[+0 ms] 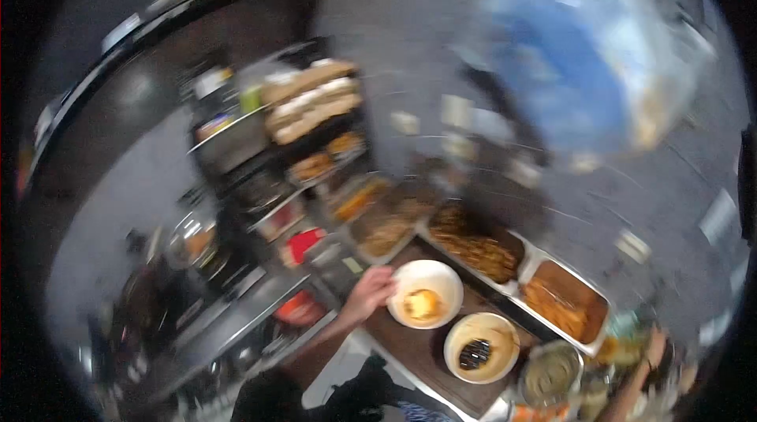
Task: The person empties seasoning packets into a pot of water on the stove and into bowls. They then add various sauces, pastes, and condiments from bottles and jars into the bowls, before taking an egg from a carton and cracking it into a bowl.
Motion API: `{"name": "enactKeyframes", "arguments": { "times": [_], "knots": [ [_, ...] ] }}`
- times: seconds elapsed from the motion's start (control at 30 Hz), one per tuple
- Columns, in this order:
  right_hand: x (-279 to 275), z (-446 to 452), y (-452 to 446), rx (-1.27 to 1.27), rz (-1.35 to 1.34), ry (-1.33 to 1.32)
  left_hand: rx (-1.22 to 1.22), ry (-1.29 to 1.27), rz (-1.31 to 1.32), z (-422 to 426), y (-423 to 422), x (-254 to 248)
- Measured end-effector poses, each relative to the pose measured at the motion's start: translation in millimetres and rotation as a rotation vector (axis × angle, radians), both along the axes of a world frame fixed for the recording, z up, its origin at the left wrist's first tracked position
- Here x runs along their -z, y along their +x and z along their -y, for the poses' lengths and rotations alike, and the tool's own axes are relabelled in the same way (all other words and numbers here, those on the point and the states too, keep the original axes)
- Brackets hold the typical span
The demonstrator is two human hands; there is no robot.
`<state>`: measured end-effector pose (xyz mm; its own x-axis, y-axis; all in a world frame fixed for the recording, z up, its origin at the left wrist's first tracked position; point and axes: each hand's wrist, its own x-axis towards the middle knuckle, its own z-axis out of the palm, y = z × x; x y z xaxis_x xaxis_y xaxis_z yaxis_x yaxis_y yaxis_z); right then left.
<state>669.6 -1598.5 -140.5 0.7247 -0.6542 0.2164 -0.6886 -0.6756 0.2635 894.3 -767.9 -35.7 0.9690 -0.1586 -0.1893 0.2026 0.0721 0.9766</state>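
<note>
My left hand (373, 293) grips the rim of a white bowl (441, 276) that has something yellow in its bottom. Beside it, on the dark counter (402, 340), stands a second pale bowl (503, 351) with dark pieces inside. At the lower right, my right hand (654, 345) is by several containers near a tray of orange-brown food (561, 308); motion blur hides its fingers and anything in them.
Beyond the bowls is a tray of brown food (481, 252). Farther back are egg cartons (313, 102) and a red item (304, 244). A metal counter (225, 326) runs along the left. A large blue and white bag (568, 59) fills the upper right.
</note>
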Motion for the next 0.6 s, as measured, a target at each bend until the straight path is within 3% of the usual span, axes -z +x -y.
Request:
{"name": "enactKeyframes", "arguments": {
  "times": [0.03,0.07,0.1,0.17,0.27,0.4,0.43,0.47,0.5,0.57,0.6],
  "knots": [
    [-49.1,-53.4,13.7,0.149,-0.223,0.016,-0.018,-0.006,0.116,-17.6,15.4,-7.4],
    [-48.5,-52.4,10.6,0.220,-0.460,-0.159,0.000,-0.009,0.233,-37.2,36.6,-14.6],
    [-55.7,-54.9,6.4,0.288,-0.404,-0.215,-0.043,0.034,0.371,-51.0,56.2,-32.2],
    [-68.6,-78.0,9.4,0.302,0.101,-0.160,-0.121,0.225,0.603,-81.6,104.3,-76.4],
    [-80.4,-133.9,38.9,0.063,0.723,0.002,-0.325,0.745,0.808,-126.6,180.5,-154.8],
    [-118.5,-303.7,102.8,-0.095,0.802,0.147,-0.630,1.074,0.937,-183.3,307.2,-210.8],
    [-122.5,-351.4,119.1,-0.141,0.879,0.173,-0.727,1.140,1.188,-206.8,355.2,-215.3],
    [-125.2,-402.2,132.1,-0.238,0.943,0.314,-0.695,1.208,1.071,-227.5,397.5,-224.2],
    [-128.3,-452.8,145.6,-0.328,1.005,0.462,-0.769,1.222,1.247,-241.9,423.8,-232.3],
    [-129.5,-540.6,154.8,-0.320,0.987,0.581,-0.781,1.363,0.995,-268.5,472.0,-247.5],
    [-144.6,-588.8,162.6,-0.285,0.916,0.605,-0.641,1.445,0.761,-269.7,460.8,-264.5]
  ]
}}
